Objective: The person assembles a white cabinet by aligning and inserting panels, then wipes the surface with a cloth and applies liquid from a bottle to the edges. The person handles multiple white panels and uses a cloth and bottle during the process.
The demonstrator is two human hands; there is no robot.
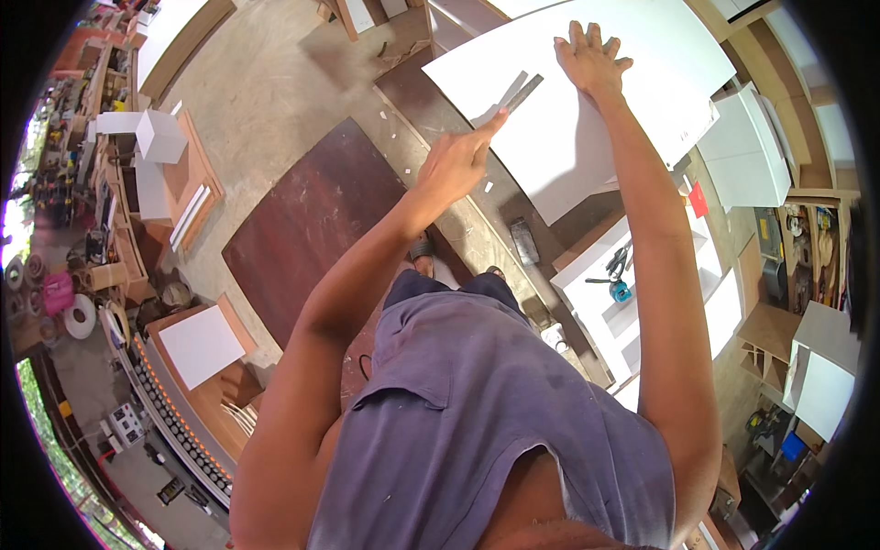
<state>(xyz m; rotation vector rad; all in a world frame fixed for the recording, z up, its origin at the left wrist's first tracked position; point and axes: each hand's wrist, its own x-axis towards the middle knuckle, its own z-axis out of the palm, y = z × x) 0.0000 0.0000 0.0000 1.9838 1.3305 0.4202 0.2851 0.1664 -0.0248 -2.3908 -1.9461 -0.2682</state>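
Observation:
My left hand (454, 165) is closed around one end of a narrow grey flat file (525, 94). Its free end points up and right over the edge of a large white panel (660, 55); whether it touches the panel I cannot tell. My right hand (591, 60) lies on that panel with its fingers spread and holds nothing. Under the panel is a dark brown board or bench top (412, 92). A dark oblong block (524, 240) rests close to the panel's near corner.
A dark reddish-brown board (312, 215) lies to my left. At right stands a white open box (596, 298) with a blue and black power tool (621, 289) in it. White cabinets (747, 147) line the right side. An edge-banding-like machine (179, 426) is at lower left.

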